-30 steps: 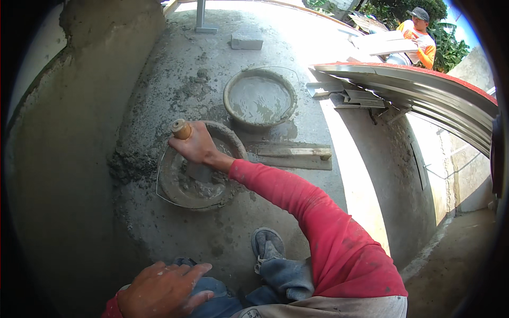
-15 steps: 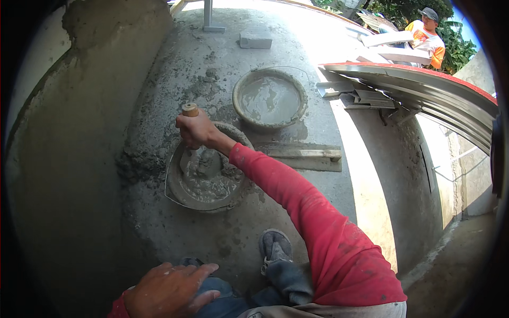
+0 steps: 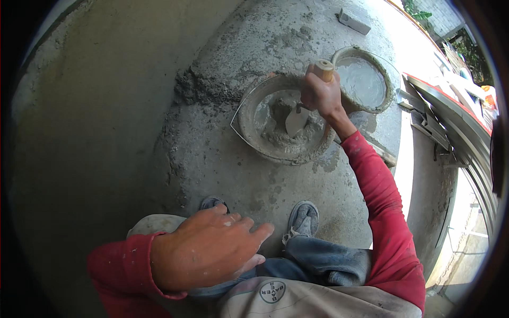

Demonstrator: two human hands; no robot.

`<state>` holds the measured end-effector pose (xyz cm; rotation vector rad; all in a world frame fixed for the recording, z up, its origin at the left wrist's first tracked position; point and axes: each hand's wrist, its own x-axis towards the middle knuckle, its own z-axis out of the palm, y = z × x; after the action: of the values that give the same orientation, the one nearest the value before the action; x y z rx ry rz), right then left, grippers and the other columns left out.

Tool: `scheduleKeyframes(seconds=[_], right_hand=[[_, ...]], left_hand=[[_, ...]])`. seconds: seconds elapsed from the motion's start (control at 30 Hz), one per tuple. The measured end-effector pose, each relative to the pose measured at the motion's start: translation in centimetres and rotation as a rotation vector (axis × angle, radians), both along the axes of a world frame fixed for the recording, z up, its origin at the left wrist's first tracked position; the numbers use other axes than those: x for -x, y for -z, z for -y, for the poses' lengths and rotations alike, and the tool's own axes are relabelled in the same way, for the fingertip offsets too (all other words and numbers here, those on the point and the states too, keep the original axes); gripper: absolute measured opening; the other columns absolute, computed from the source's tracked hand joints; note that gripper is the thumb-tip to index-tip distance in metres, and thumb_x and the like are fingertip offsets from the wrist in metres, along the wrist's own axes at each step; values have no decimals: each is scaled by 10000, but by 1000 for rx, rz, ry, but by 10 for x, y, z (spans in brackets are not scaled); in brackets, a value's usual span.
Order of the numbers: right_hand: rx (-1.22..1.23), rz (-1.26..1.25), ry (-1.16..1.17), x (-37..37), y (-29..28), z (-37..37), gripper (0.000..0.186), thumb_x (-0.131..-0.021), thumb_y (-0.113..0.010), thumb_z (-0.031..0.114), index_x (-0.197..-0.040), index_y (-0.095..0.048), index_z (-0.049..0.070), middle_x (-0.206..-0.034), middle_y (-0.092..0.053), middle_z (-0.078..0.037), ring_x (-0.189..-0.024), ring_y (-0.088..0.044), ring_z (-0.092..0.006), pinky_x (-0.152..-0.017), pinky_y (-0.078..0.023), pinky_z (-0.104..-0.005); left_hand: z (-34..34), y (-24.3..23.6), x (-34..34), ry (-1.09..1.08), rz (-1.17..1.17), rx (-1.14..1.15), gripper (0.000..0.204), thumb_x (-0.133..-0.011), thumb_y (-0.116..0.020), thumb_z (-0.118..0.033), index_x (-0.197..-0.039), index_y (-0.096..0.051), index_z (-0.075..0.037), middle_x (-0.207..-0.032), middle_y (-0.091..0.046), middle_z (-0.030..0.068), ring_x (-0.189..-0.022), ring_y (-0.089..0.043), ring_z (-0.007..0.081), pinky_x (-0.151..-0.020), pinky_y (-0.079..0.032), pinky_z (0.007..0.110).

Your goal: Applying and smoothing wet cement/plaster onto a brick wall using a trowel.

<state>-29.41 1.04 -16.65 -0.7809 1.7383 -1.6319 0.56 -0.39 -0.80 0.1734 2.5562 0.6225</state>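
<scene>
My right hand (image 3: pixel 319 94) is wrapped round the wooden handle of a trowel (image 3: pixel 296 123). Its blade is tilted down into wet grey mortar (image 3: pixel 275 137) inside a round bucket (image 3: pixel 248 119) with a wire handle on its left side. My left hand (image 3: pixel 209 249) hangs above my knee, back upward, fingers loosely stretched and holding nothing. Beyond the right hand stands a second bucket (image 3: pixel 393 87) of cloudy grey water (image 3: pixel 361 82).
A rough concrete wall (image 3: pixel 106 116) rises on the left. Mortar clumps (image 3: pixel 204 87) lie between it and the bucket. A grey block (image 3: pixel 354 22) sits at the far side. Metal channels (image 3: pixel 429 124) and curved roofing sheets (image 3: pixel 474 159) are at right. My shoes (image 3: pixel 303 218) stand on the concrete near the bucket.
The view has turned left, so the buckets appear farther right. My right hand has moved the trowel toward the bucket's right side. My left hand has risen and come forward.
</scene>
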Motion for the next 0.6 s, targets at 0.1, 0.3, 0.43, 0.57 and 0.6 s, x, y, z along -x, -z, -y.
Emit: scheduleKeyframes(seconds=[0.1, 0.3, 0.43, 0.57, 0.6], right_hand=[[215, -462, 62, -9, 22, 31, 223, -814, -613, 127, -628, -543, 25, -547, -559, -9, -450, -531, -114, -437, -418, -297], [447, -71, 102, 4, -32, 44, 218, -814, -641, 109, -635, -557, 18, -548, -561, 0, -495, -551, -90, -478, -441, -276], [289, -447, 131, -10, -17, 43, 221, -831, -695, 153, -721, -570, 7, -613, -581, -85, -576, -587, -138, -579, -481, -316], [238, -482, 200, -20, 28, 47, 240, -809, -695, 180, -730, -576, -13, -618, -604, -125, -554, -587, -197, -584, -482, -373], [196, -484, 209, -18, 30, 45, 245, -801, -692, 186, -725, -579, -18, -624, -616, -137, -557, -595, -211, -590, -484, -383]], left_hand=[[-3, 0, 1, 8, 11, -3, 517, -944, -609, -401, -1312, -548, -42, -886, -680, 101, -824, -678, 259, -763, -505, 366], [-4, -3, 3, -36, 85, -25, 532, -956, -589, -414, -1328, -527, -39, -992, -702, 151, -893, -689, 303, -823, -515, 397], [0, -3, 8, 6, 120, 21, 541, -961, -581, -428, -1337, -520, -43, -1042, -706, 166, -909, -695, 312, -824, -521, 403], [-2, -4, 7, 2, 89, 23, 544, -962, -579, -440, -1337, -522, -51, -1038, -711, 162, -870, -699, 322, -813, -527, 402], [-3, -5, 5, 11, 104, 15, 544, -963, -579, -444, -1337, -522, -53, -1036, -713, 160, -866, -700, 320, -812, -528, 396]])
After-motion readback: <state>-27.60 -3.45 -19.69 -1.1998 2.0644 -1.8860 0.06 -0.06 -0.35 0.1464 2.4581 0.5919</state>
